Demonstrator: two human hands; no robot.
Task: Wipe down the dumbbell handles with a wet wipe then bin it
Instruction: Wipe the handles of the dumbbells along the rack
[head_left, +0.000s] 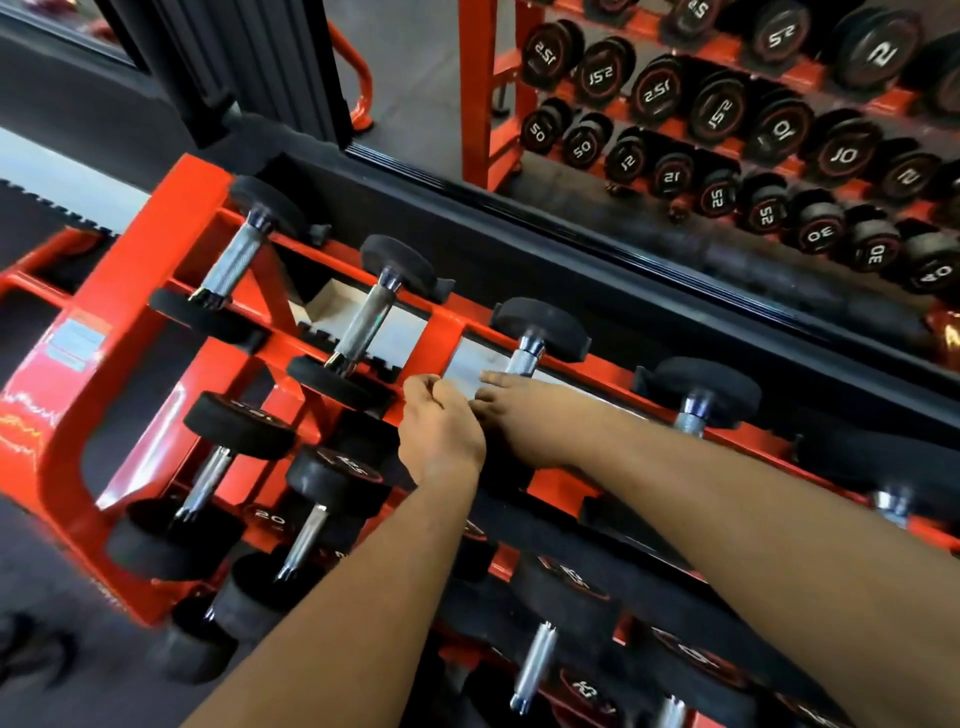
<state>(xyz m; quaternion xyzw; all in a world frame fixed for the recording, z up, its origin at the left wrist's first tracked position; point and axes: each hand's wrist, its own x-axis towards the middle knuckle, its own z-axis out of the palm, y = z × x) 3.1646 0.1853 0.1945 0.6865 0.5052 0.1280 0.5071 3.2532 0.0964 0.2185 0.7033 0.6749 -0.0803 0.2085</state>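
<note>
**Both hands meet over the top tier of the dumbbell rack**

Up close, an orange rack (130, 374) fills the view, its tiers loaded with black-headed dumbbells. On the top tier the chrome knurled handles lie side by side, their long axes running from near-left to far-right, each tilted the same way. The left hand (441, 431) has its fingers curled, pinching a pale wet wipe (462, 379) at its near-left edge. The right hand (524, 415) reaches in from the right, fingers stretched toward the wipe's other edge, just beside the third handle (525, 358); whether they actually pinch the wipe cannot be told. The wipe hangs between the two hands, above the gap between the second handle (363, 325) and the third. Lower tiers crowd beneath both forearms, one head there marked "20" (270, 518). Behind the rack a mirror (727, 130) shows more dumbbells with reversed numbers: 15, 20, 25, 30, 40.
</note>
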